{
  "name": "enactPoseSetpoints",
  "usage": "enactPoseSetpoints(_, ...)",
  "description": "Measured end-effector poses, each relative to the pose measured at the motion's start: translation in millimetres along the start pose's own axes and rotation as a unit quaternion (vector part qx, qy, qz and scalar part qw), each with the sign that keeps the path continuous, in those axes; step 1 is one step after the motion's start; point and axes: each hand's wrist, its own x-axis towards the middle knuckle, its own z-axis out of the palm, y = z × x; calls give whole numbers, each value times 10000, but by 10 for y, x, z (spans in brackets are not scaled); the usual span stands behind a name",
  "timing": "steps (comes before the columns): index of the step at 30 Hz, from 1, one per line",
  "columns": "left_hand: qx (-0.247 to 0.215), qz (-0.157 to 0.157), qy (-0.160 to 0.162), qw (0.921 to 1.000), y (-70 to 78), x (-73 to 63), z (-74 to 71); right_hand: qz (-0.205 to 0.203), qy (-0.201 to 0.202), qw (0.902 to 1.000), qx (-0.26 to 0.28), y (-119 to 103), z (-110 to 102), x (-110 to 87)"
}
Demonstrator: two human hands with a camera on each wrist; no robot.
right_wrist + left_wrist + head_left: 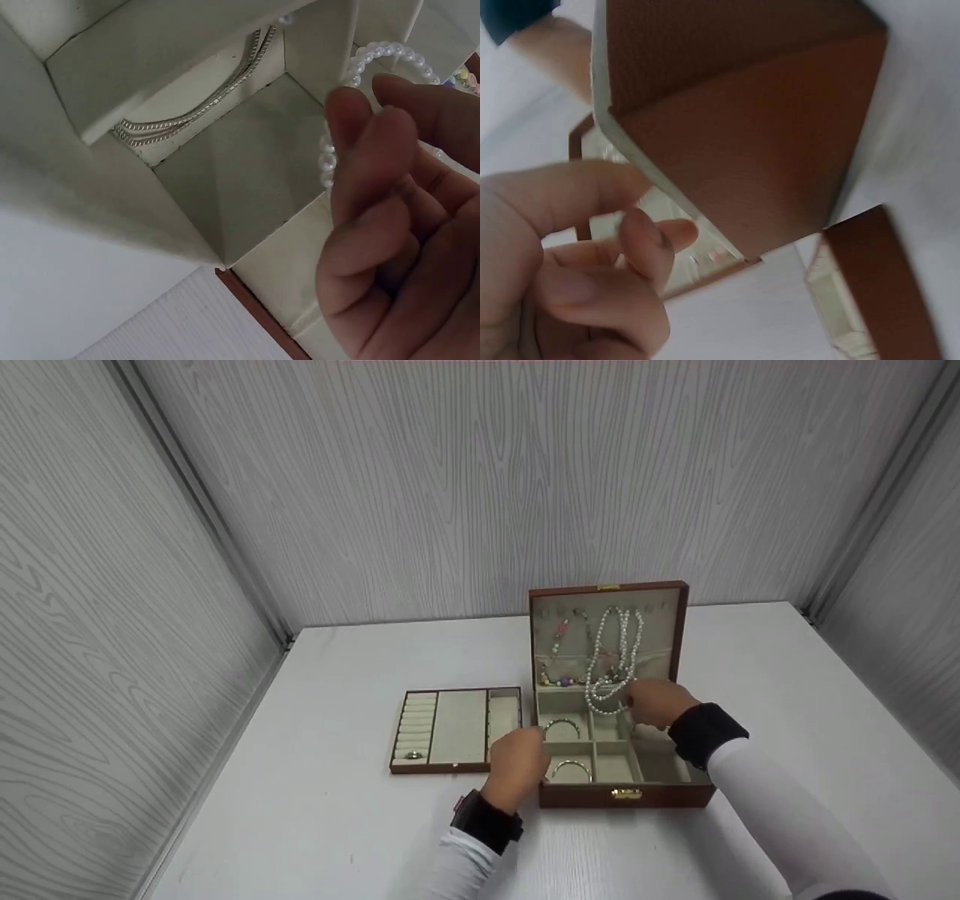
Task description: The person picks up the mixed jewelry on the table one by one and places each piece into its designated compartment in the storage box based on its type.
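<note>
A brown jewelry box (555,795) stands with its lid up, its cream inside split into compartments. A white pearl necklace (589,675) hangs in long loops from the lid. At the loop's lower right is my right hand (660,703), fingers curled loosely, overlapping the pearls. In the right wrist view nothing shows gripped by the fingers (375,157), and the pearls pass behind them. My left hand (516,765) is at the box's front left corner, its fingers (649,247) loosely bent at the rim and holding nothing visible. Bangles (571,765) rest in two left compartments.
Left of the box, a shallow tray (461,731) lies on the white table (330,810), with a ring (413,755) in its padded rolls. A necklace of coloured beads (559,639) hangs inside the lid. Wood-grain panels (450,495) enclose the table.
</note>
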Motion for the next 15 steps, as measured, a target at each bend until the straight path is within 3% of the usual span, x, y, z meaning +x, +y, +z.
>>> enactPoseSetpoints(3, 1044, 899, -223, 9902, 162, 158, -91, -204, 27, 9997, -88, 61, 19, -11)
enactPoseSetpoints(7, 1929, 1865, -1225, 9555, 337, 394, -181, -597, 120, 9979, -231, 101, 49, -9)
enactPoseSetpoints(10, 2475, 2119, -1620, 9314, 388, 515, -128, -708, -29, 9973, -213, 75, 65, -2)
enactPoseSetpoints(12, 2759, 2230, -1609, 9210, 382, 562, -53, -697, -182, 9974, -60, 51, 70, 5)
enactPoseSetpoints(13, 2860, 2255, -1587, 9177, 367, 577, -10, -696, -231, 9973, 9, 39, 74, 14)
enactPoseSetpoints(15, 2825, 2168, -1488, 9225, 318, 606, 76, -681, -346, 9969, 191, 11, 79, 21)
